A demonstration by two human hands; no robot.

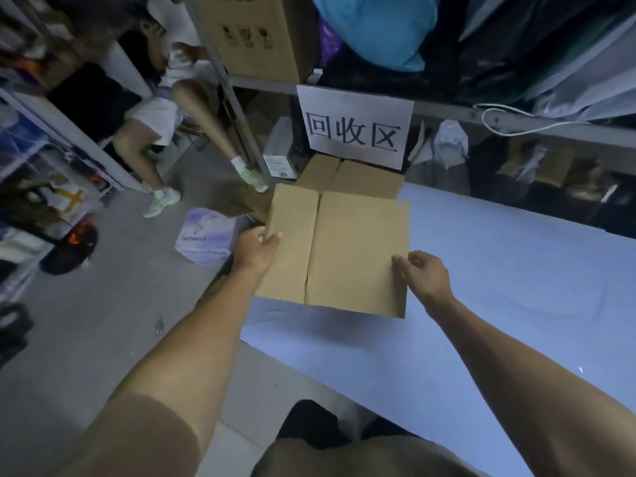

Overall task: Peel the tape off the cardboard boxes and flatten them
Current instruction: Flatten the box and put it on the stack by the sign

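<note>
Item: flattened cardboard box [344, 249], brown, creased down the middle, no tape visible on the upper face. It is held level above the near left corner of the pale blue table [499, 287], its far edge overlapping a stack of flattened cardboard [358, 179] that lies below a white sign [354, 127] printed with three characters. The placement is judged to be a deposit onto that stack, the flattening step for this box being done.

Left hand [256, 249]: the box's left edge is gripped, thumb on top, fingers hidden beneath; the grip is judged to carry the weight.

Right hand [425, 273]: fingers are curled at the box's right edge; whether the edge is pinched or only touched cannot be told. It is judged to steady and guide the sheet.

Surroundings: a lavender carton [206, 237] is set on the grey floor beside the table; a metal shelf rack [344, 87] is loaded with a taller cardboard box [254, 32]; a second person's legs [155, 149] are seen in the aisle.
</note>
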